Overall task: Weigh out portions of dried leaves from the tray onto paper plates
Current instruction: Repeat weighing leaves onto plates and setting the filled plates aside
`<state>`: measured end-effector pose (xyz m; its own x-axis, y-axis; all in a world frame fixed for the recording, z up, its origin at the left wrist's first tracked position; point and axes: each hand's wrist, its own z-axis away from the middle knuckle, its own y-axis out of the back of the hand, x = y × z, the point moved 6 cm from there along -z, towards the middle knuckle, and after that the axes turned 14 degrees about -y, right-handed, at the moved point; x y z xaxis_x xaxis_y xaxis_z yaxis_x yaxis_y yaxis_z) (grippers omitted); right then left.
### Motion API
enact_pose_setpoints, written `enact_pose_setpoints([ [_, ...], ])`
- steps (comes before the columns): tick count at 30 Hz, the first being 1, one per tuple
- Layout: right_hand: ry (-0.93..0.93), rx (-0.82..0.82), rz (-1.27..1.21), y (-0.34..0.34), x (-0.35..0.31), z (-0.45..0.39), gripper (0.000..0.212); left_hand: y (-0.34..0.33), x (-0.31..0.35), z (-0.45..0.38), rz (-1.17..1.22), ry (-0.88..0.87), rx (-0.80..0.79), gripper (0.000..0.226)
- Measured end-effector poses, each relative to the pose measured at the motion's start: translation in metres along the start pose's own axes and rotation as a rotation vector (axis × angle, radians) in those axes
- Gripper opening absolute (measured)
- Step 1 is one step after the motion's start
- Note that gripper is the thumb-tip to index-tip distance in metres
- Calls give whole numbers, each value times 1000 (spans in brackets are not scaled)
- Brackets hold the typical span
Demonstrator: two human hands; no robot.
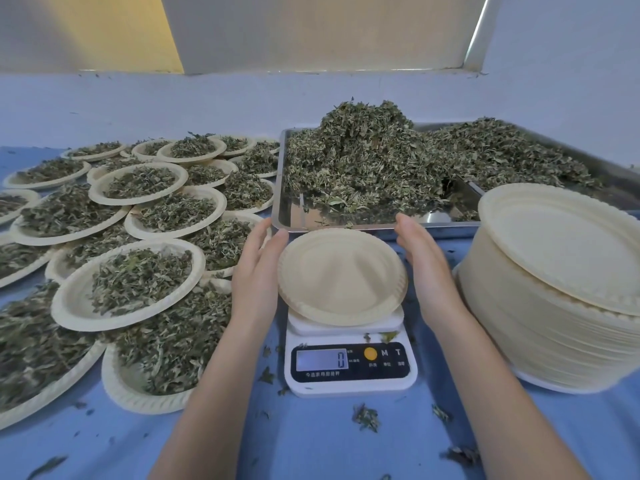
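**A pale blue room above a blue work surface**

A blue surface (329, 441) fills the lower part of the view, running back to meet a pale blue-white wall (173, 102). Above the wall sits a recessed ledge (277, 71). A wide grey-white panel (322, 29) rises from the ledge, with a yellow panel (169, 36) to its left. At upper right, a slanted white frame (479, 32) catches a bright strip of light. The lighting is soft and even.

An empty cream paper plate (341, 277) sits on the white scale (349, 362), which reads 0. Behind it, the steel tray (446, 221) holds heaped dried leaves (374, 157). Filled plates (138, 271) overlap left; a spare stack (554, 306) stands right.
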<state>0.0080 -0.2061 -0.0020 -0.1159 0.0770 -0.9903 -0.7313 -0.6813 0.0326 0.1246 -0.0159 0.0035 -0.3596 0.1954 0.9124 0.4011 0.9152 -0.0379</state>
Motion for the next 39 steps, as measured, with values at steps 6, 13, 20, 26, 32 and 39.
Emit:
enact_pose_setpoints([
  [6, 80, 15, 196, -6, -25, -9, 51, -18, 30, -33, -358, -176, -163, 50],
  [13, -56, 121, 785, -31, -67, -70, 53, -66, 20, -117, -499, 18, -510, 59],
  [20, -397, 342, 944, -5, -62, -174, 38, -92, -40, -183, -796, 192, -782, 68],
  [26, -508, 495, 1047, 35, -41, -232, 42, -93, -85, -219, -741, 277, -833, 94],
  [32, -240, 109, 1341, -33, -39, -245, 46, -109, -120, -248, -904, 165, -803, 73],
  [39, -311, -64, 1270, -34, -60, -237, 72, -130, -94, -247, -835, 155, -1216, 94],
])
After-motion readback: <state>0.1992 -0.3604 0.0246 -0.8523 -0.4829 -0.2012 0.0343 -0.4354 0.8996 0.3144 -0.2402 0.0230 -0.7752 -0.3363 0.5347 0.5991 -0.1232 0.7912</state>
